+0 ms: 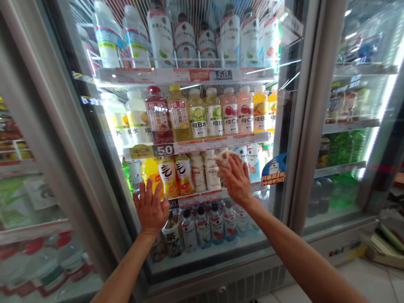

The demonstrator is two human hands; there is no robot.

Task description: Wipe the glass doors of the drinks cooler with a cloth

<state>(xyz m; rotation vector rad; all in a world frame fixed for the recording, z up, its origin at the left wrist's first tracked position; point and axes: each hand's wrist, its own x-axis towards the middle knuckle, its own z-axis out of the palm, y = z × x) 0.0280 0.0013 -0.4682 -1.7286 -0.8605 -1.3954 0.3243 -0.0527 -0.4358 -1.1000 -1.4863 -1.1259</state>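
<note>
Facing a lit drinks fridge, we find two bare hands at its glass, where a blue-edged sticker serves as our landmark. Left of the sticker, about level with it, is a pale cloth, bunched under the right hand; the fingers lie nearly straight over it and seem to hold it against the glass. Farther left of the sticker and lower, the left hand is spread, holding nothing; we cannot tell whether its palm touches. Behind the glass, left of the sticker, stand pouches, with bottles higher up. We judge the cloth light, soft and unbreakable, apt to slide or fold; a flat palm across its middle should suit.
</note>
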